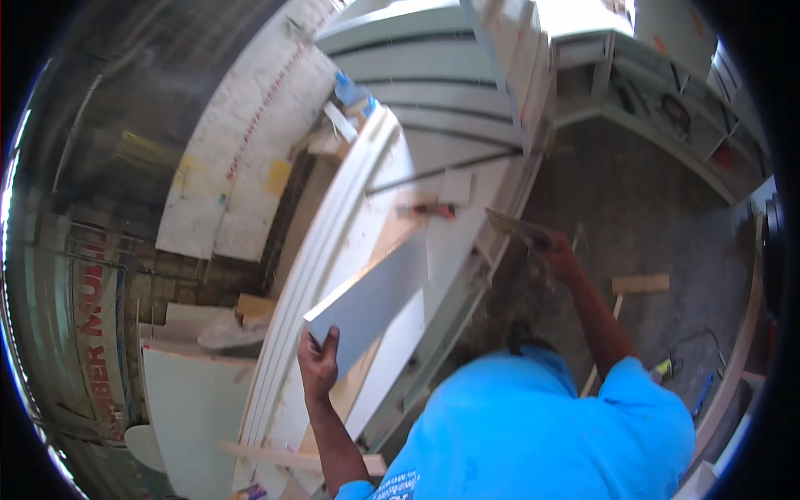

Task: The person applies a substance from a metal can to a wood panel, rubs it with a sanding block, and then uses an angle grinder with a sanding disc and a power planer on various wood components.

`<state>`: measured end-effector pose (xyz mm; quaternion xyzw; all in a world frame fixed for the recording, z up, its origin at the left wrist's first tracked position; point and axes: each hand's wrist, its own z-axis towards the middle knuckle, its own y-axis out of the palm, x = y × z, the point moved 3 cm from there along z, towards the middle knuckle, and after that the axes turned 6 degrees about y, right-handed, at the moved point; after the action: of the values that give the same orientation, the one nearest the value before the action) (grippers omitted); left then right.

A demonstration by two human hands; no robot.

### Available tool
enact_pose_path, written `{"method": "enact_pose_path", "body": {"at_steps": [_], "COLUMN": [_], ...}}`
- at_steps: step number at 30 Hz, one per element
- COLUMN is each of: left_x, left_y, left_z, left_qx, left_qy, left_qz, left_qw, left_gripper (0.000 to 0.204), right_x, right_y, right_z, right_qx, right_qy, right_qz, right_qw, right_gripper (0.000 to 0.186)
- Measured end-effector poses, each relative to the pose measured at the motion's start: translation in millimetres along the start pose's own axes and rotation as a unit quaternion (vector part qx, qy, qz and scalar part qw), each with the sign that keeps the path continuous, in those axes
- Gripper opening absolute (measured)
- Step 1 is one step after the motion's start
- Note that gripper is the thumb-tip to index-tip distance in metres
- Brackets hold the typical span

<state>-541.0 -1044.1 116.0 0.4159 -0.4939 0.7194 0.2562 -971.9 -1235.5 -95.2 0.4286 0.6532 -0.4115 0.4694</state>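
Note:
My left hand [318, 362] grips the near end of a flat pale grey board [371, 296], thumb on top and fingers beneath. The board is tilted over a long white workpiece [400, 358] with a strip of bare wood on it. To the right, my right hand [557, 258] is closed round a thin flat tool with a pale blade-like end [510, 225]; blur hides its exact kind. Beyond the far end of the board lies a small red and black tool [433, 210], also smeared.
White stepped moulding [333, 229] runs along the workpiece's left side. Large white panels [250, 133] stand at the left. A curved open-shelved white frame [658, 100] is at the far right. A wood offcut [640, 284] and a cord [704, 335] lie on the dark floor.

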Motion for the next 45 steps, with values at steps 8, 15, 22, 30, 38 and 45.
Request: {"method": "enact_pose_path", "body": {"at_steps": [8, 15, 22, 30, 38, 45], "left_x": [50, 96, 112, 80, 88, -2], "left_y": [56, 83, 103, 80, 2, -4], "left_z": [30, 50, 73, 113, 113, 78], "left_qx": [0.141, 0.252, -0.185, -0.246, -0.044, 0.106], "left_qy": [0.134, 0.425, 0.395, 0.307, 0.170, 0.131], "left_qz": [0.054, 0.274, 0.226, 0.351, 0.187, 0.071], "left_qw": [0.979, 0.825, 0.871, 0.850, 0.967, 0.983], "left_gripper": [0.060, 0.007, 0.025, 0.042, 0.028, 0.024], "right_x": [-24, 10, 27, 44, 28, 33], "right_y": [-24, -47, -57, -41, -31, -7], "right_z": [-27, -61, -71, -80, -77, -40], "right_qx": [0.148, 0.228, 0.267, 0.238, 0.211, 0.155], "right_qy": [-0.053, 0.068, 0.006, 0.033, 0.010, 0.044], "right_qz": [0.369, 0.384, 0.399, 0.402, 0.422, 0.453], "right_qw": [0.916, 0.892, 0.877, 0.884, 0.881, 0.877], "right_gripper": [0.029, 0.033, 0.030, 0.045, 0.038, 0.039]}}
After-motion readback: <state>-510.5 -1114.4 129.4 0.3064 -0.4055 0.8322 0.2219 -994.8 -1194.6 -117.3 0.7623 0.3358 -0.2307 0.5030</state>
